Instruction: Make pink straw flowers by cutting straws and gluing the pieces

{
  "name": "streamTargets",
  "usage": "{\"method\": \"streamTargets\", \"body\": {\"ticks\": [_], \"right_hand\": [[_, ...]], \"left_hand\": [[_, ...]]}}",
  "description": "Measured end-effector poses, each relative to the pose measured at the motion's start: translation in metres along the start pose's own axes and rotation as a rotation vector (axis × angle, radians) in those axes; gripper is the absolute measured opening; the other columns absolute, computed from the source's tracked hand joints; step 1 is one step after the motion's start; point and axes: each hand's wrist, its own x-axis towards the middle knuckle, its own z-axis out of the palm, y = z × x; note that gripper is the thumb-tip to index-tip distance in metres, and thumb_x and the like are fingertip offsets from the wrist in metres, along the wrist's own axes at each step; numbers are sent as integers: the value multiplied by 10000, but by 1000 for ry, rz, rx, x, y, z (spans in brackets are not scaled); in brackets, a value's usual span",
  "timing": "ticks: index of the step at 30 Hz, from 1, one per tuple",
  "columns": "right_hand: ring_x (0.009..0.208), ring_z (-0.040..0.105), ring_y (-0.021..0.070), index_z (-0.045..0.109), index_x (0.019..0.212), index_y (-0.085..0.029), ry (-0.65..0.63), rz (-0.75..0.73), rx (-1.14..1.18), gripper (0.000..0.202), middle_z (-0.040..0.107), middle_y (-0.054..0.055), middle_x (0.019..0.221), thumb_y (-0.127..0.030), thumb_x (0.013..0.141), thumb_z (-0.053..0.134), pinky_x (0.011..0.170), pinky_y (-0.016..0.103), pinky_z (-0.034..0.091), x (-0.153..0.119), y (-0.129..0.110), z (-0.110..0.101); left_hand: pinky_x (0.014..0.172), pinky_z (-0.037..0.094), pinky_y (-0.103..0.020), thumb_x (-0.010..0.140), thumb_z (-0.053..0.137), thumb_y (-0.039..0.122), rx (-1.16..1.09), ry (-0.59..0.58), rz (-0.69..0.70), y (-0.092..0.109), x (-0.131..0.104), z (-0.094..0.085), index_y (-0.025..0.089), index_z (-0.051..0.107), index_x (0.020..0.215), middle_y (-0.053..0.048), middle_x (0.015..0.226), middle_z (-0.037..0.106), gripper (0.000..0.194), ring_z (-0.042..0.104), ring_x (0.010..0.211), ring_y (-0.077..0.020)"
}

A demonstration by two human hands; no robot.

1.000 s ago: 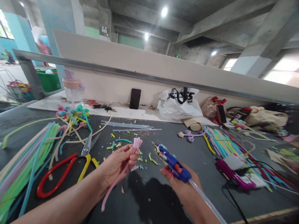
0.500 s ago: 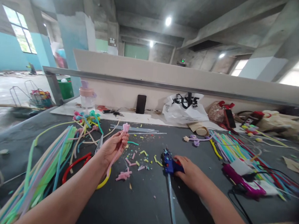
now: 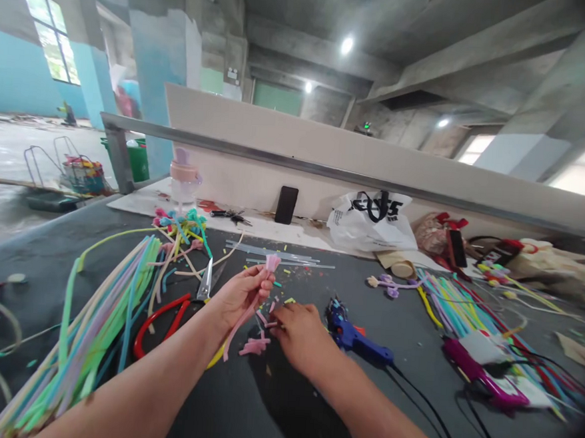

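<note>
My left hand (image 3: 247, 296) is closed around a pink chenille stem (image 3: 239, 327), whose bunched, flower-like pink tip (image 3: 272, 263) sticks up above the fingers. Its tail hangs below the palm. My right hand (image 3: 300, 333) is lowered to the table with fingers curled together at the short pink stem pieces (image 3: 264, 318); what lies between the fingertips is hidden. A clump of pink pieces (image 3: 255, 346) lies just left of that hand. To its right rests a blue glue gun (image 3: 359, 337), untouched. Red-handled scissors (image 3: 169, 324) lie open beside my left forearm.
Long pastel chenille stems (image 3: 99, 325) lie in a bundle on the left, with another bundle (image 3: 459, 311) on the right. Clear glue sticks (image 3: 280, 255) lie farther back. A purple glue gun (image 3: 482, 372), a phone (image 3: 286, 205) and a white bag (image 3: 372, 221) are also there.
My right hand has let go of the blue glue gun and moved left to the pink pieces. The glue gun now lies on the table. My left hand still holds the pink stem.
</note>
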Motion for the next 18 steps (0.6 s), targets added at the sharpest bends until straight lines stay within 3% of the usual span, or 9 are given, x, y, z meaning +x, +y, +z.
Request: {"method": "streamTargets", "body": {"ticks": [3,6,11,14,18], "right_hand": [[849,588,224,623,842,-182,-7,32,-38,100,646,84,896,-178,767,558,710,320,344,16,-5,14],[850,592,221,617,799,-173,-7,37,-25,88,644,86,892,-153,775,535,694,305,348,17,-4,15],[678,581,123,562,791,-197,55,64,135,163,627,-18,696,-129,841,422,649,228,365,-6,4,-2],[616,543,124,557,709,-195,172,184,421,140,593,-24,633,-184,809,460,579,214,376,-18,16,-15],[668,552,141,614,722,-197,261,293,613,81,623,-10,681,-219,740,538,635,241,399,-24,31,-33]], "left_hand": [[460,417,-87,811,497,54,-2,-23,-17,-3,-1,0,96,557,824,-35,737,522,74,471,526,-15],[458,409,-87,811,508,69,-7,-41,-32,-5,-1,0,100,559,841,-34,731,524,67,468,523,-15],[437,384,-90,788,538,56,12,-64,-64,-8,-4,5,90,554,787,-32,712,521,38,452,508,-16],[448,385,-91,788,546,70,53,-83,-113,-11,-7,10,86,556,770,-29,711,512,26,436,505,-10],[465,384,-95,789,562,93,101,-111,-159,-19,-11,13,79,584,830,-31,728,507,49,439,523,-11]]}}
